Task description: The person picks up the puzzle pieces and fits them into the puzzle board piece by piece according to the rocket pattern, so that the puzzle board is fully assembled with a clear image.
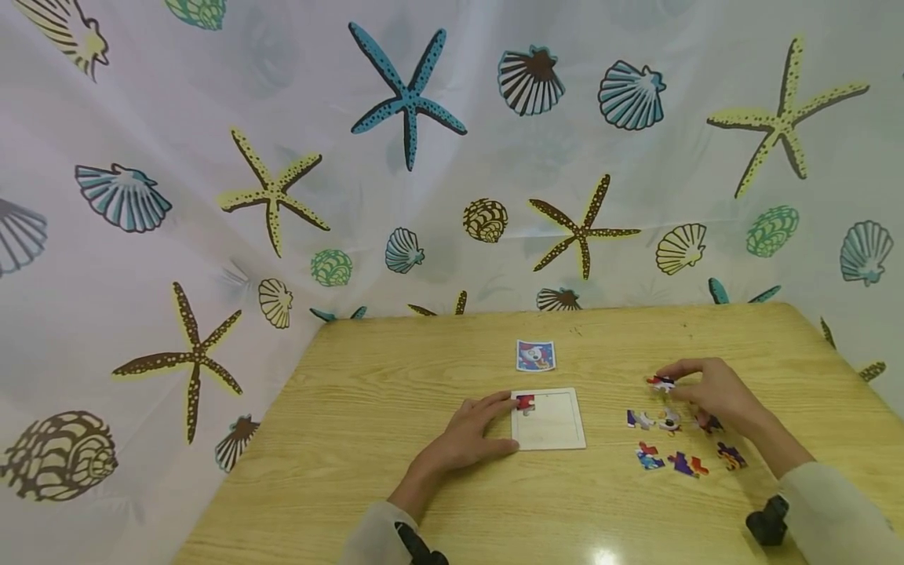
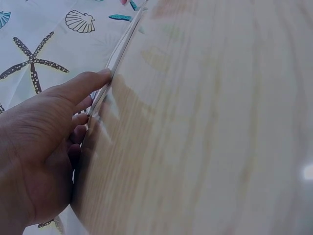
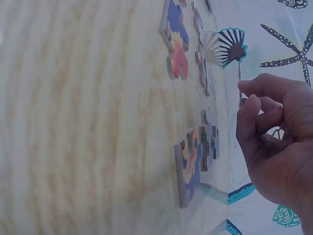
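A jigsaw puzzle piece (image 1: pixel 661 384) with red, white and dark colouring is pinched between the thumb and fingers of my right hand (image 1: pixel 713 392), raised over the table. In the right wrist view the piece (image 3: pixel 240 73) shows only as a thin edge at the fingertips. My left hand (image 1: pixel 466 431) rests at the left side of a pale square puzzle tray (image 1: pixel 551 430), thumb near its lower corner and fingertips by the upper left. A red puzzle piece (image 1: pixel 526 402) lies in that corner of the tray, close to the index fingertip.
Several loose puzzle pieces (image 1: pixel 648 455) lie on the wooden table (image 1: pixel 395 377) right of the tray, some partly under the right hand. A small picture card (image 1: pixel 535 355) lies behind the tray. A patterned curtain (image 1: pixel 452 180) hangs beyond the table.
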`<state>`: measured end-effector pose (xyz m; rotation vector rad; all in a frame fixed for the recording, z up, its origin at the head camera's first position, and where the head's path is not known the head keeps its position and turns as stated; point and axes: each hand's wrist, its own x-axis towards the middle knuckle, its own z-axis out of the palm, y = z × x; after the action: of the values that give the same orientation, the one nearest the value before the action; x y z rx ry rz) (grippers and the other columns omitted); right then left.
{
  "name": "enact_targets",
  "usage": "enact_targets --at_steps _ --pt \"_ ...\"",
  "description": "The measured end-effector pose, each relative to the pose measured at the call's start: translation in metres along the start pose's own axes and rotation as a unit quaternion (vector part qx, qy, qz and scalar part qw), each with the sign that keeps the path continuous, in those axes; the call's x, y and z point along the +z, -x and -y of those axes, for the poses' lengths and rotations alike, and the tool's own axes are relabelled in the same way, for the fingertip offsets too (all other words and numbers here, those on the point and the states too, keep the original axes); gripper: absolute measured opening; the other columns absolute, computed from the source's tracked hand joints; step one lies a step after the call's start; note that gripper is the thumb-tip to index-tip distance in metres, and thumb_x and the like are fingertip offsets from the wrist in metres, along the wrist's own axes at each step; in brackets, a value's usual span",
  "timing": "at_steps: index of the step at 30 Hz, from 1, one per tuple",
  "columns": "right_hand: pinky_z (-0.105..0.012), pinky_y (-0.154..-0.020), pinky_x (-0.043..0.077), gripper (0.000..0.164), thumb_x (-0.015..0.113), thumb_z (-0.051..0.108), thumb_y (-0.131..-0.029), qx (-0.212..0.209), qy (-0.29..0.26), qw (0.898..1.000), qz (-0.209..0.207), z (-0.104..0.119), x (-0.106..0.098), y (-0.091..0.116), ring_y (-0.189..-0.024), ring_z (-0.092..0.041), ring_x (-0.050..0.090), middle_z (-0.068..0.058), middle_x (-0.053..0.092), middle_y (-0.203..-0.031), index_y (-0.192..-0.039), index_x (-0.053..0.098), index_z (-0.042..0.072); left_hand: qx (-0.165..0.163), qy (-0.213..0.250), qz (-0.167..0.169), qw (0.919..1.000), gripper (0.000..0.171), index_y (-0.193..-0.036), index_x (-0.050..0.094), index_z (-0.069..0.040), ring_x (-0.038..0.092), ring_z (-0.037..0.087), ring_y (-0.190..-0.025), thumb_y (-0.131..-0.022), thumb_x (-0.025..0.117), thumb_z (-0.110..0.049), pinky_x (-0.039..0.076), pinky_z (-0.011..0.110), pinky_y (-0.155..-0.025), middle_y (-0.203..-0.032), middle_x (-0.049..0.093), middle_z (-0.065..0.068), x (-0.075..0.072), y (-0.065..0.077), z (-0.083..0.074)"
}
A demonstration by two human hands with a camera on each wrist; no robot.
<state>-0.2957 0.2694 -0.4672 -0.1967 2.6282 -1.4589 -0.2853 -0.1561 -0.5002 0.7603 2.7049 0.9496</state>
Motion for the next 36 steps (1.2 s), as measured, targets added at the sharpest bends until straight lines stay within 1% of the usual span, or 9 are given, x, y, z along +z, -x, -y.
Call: enact_targets --at_steps 5,10,16,22,25,29,33,36 --pt "-0.035 -0.044 0.046 0.037 0.067 0.011 -0.098 -0.012 0.006 1.000 0.003 0.003 -0.001 -0.001 -0.044 -0.016 0.045 -0.028 0.060 -0.135 -0.134 0.068 0.002 -0.003 -0.003 -0.002 1.0000 0.070 -0.158 0.046 -0.023 0.037 0.025 -0.130 -0.097 0.073 -0.042 0.032 0.054 -0.111 -0.168 0.034 -0.002 0.001 0.001 -0.001" --pt "-0.034 -0.043 0.043 0.036 0.069 0.011 -0.097 -0.031 0.004 0.999 0.012 0.013 0.003 -0.002 -0.044 -0.014 0.041 -0.028 0.061 -0.135 -0.132 0.069 0.002 0.000 -0.009 -0.004 0.9999 0.070 -0.158 0.047 -0.024 0.038 0.025 -0.128 -0.097 0.072 -0.043 0.033 0.053 -0.110 -0.168 0.034 -0.002 0.002 -0.001 0.001" --pt "-0.030 -0.044 0.041 0.036 0.070 0.009 -0.097 -0.039 -0.018 0.999 0.024 0.024 0.012 -0.005 -0.045 -0.013 0.042 -0.026 0.062 -0.130 -0.132 0.068 0.001 0.000 -0.011 -0.003 0.9999 0.070 -0.158 0.047 -0.023 0.038 0.025 -0.129 -0.097 0.073 -0.043 0.033 0.053 -0.110 -0.168 0.035 -0.001 0.002 -0.001 0.001" --pt "-0.034 -0.045 0.048 0.036 0.070 0.006 -0.096 -0.048 -0.018 0.998 0.023 0.028 0.022 -0.009 -0.049 -0.020 0.051 -0.027 0.061 -0.133 -0.131 0.068 -0.001 -0.002 -0.012 -0.001 0.9999 0.070 -0.158 0.047 -0.022 0.038 0.025 -0.128 -0.097 0.072 -0.044 0.032 0.053 -0.112 -0.167 0.035 -0.001 0.002 -0.002 0.001" --pt "-0.033 -0.046 0.047 0.035 0.070 0.006 -0.096 -0.043 -0.021 0.998 0.028 0.031 0.027 -0.011 -0.051 -0.018 0.049 -0.026 0.061 -0.134 -0.131 0.069 0.001 -0.004 -0.015 0.000 0.9999 0.070 -0.158 0.047 -0.022 0.038 0.025 -0.129 -0.097 0.072 -0.045 0.032 0.053 -0.112 -0.167 0.035 0.000 0.003 -0.002 0.001" --pt "-0.033 -0.045 0.041 0.034 0.069 0.006 -0.097 -0.041 -0.042 0.997 0.040 0.038 0.035 -0.015 -0.048 -0.017 0.042 -0.026 0.062 -0.131 -0.131 0.070 0.002 -0.004 -0.013 -0.003 0.9999 0.070 -0.158 0.047 -0.022 0.038 0.024 -0.130 -0.096 0.072 -0.044 0.032 0.053 -0.112 -0.167 0.035 -0.001 0.002 -0.002 0.001" --pt "-0.033 -0.044 0.041 0.034 0.069 0.004 -0.096 -0.045 -0.047 0.997 0.049 0.045 0.043 -0.019 -0.045 -0.019 0.045 -0.025 0.064 -0.130 -0.130 0.071 0.002 -0.009 -0.009 -0.004 0.9999 0.070 -0.158 0.047 -0.024 0.038 0.023 -0.128 -0.096 0.073 -0.044 0.033 0.052 -0.110 -0.167 0.035 -0.003 0.002 -0.002 0.002" --pt "-0.034 -0.043 0.043 0.034 0.069 0.003 -0.096 -0.053 -0.047 0.996 0.052 0.049 0.049 -0.021 -0.043 -0.021 0.048 -0.026 0.063 -0.133 -0.129 0.071 0.002 -0.012 -0.008 -0.005 0.9999 0.070 -0.158 0.047 -0.024 0.038 0.023 -0.127 -0.096 0.072 -0.045 0.033 0.052 -0.110 -0.167 0.035 -0.003 0.003 -0.002 0.002"
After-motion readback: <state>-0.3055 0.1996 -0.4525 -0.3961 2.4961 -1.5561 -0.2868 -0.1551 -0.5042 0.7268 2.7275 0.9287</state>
